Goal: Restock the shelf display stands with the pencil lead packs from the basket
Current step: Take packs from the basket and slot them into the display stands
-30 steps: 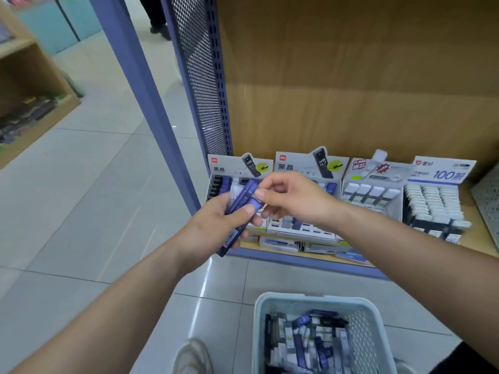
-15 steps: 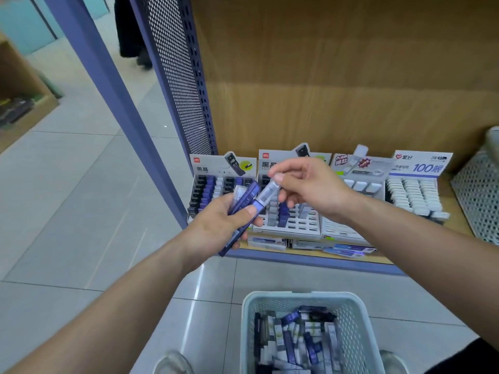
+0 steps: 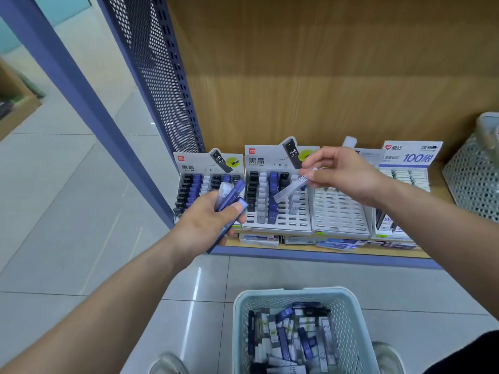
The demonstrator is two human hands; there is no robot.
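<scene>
The shelf runs low across the view. Four display stands sit side by side along its blue front edge, and a perforated bin stands at its right end. On the floor in front, apart from the shelf, the basket sits with many lead packs heaped loose inside.

The second stand from the shelf's left end has black, white and blue packs in its upper rows and open slots along its lower rows and right columns. The third stand looks mostly unfilled.

The left hand hovers before the left-end stand, fingers curled around a small bundle of packs that fan up and to the right. The right hand is the nearer one to the open slots. Its thumb and fingertips pinch the upper end of one clear pack.

That pack hangs over the second stand. Its long axis slants from the grip down and left, and its free lower end is above the middle columns, not yet in a slot.

The next move likely needs the pack turned to line up with a slot and lowered end first. The open slots lie below and to the right of its tip. There is free room above the stand, but the filled neighbouring columns and the header card close behind leave little margin sideways.
</scene>
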